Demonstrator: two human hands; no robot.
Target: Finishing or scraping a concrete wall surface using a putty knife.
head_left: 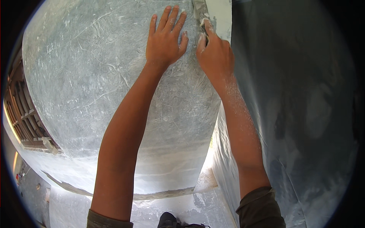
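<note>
My left hand [165, 43] lies flat against a grey plastered wall [95, 76], its fingers stretched out and spread. To its right, my right hand [216, 55] is closed around a putty knife [200, 11], index finger extended along it. The blade points up and lies against the wall close to its right edge. White paste sits on the tool and on my fingertips, and white specks dust my right forearm. A pale white strip [222, 17] runs along the wall's edge beside the blade. My fingers hide most of the handle.
Dark plastic sheeting [300, 95] hangs along the right side, close to my right arm. At the far left is a brown wooden grille [28, 114] set in the wall. Below, a dark shoe [167, 219] shows on the pale floor [148, 212].
</note>
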